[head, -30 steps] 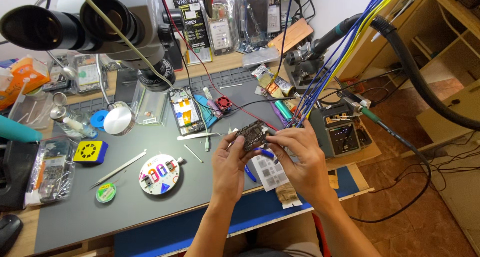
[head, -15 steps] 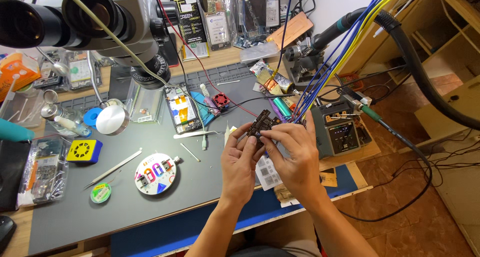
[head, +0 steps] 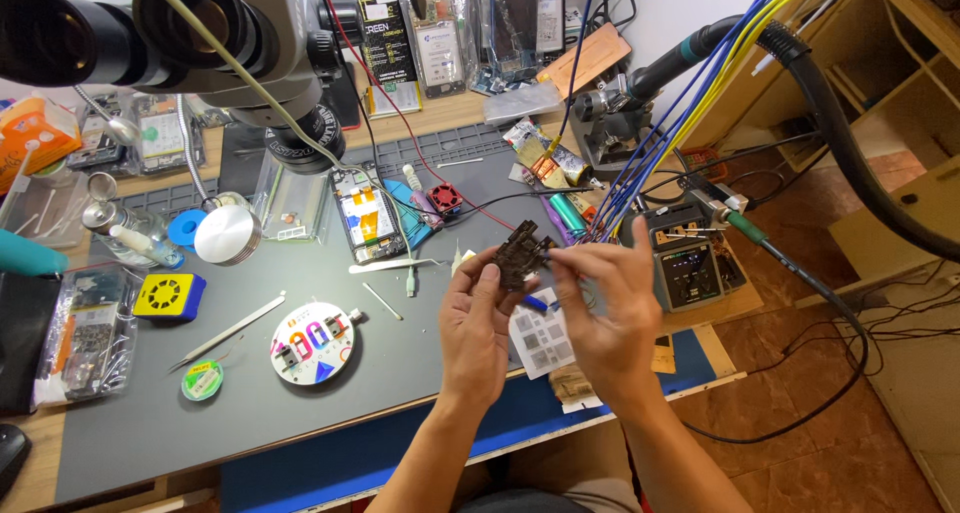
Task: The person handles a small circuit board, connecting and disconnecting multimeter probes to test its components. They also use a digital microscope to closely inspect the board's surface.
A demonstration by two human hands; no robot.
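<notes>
Both hands had lifted the circuit board (head: 522, 255) slightly; my left hand (head: 478, 325) and right hand (head: 608, 308) stayed clamped on it, above the table's (head: 150, 423) front edge, suggesting closer inspection.

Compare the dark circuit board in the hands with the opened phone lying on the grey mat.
The dark circuit board is held up off the mat between the left hand and right hand; the opened phone lies flat on the grey mat, untouched. The board is irregular and nearly all dark; the phone is a long rectangle showing orange and silver parts. Both are bare electronics.
</notes>
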